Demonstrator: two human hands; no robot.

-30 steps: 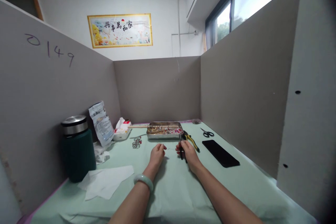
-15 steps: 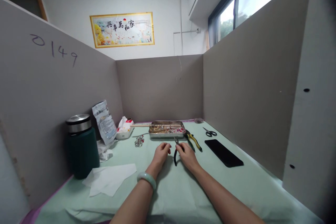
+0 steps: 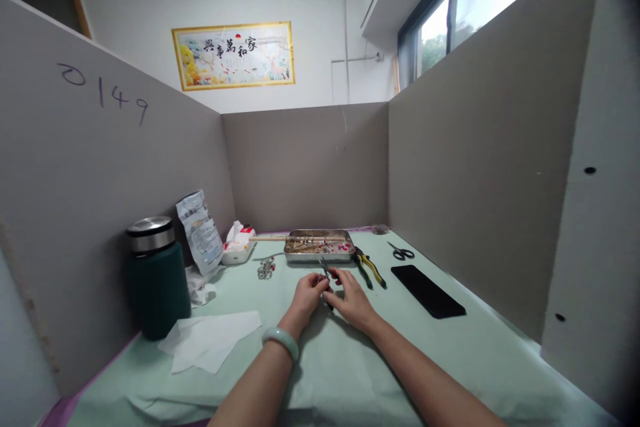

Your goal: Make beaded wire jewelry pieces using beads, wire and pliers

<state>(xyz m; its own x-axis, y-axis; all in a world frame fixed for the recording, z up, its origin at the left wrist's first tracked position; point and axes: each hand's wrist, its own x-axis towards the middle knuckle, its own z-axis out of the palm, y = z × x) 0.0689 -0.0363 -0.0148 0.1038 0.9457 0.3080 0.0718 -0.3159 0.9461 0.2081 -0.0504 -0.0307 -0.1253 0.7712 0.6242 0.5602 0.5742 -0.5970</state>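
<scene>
My right hand point(image 3: 353, 301) is closed around a small pair of dark-handled pliers point(image 3: 325, 265), whose jaws point away from me and slightly left. Close against it on the left, my left hand point(image 3: 306, 296) is closed in a pinch. Whatever its fingers hold is too small to make out. A pale green bangle point(image 3: 281, 341) circles the left wrist. Just beyond both hands lies a metal tray point(image 3: 320, 258) with many small gold, pink and red pieces. Left of the hands rests a little pile of silvery and red trinkets point(image 3: 266, 269).
Yellow-and-green-handled pliers point(image 3: 371, 269), black scissors point(image 3: 401, 252) and a black phone point(image 3: 427, 291) lie to the right. On the left stand a dark green flask point(image 3: 156, 290), a silver pouch point(image 3: 200, 233), a tissue box point(image 3: 239, 253) and a white sheet point(image 3: 210, 340). Grey partitions enclose the table.
The pliers have swung in my right hand, their jaws moving left toward my left hand. My right hand has shifted slightly left, bringing both hands' fingers together.
</scene>
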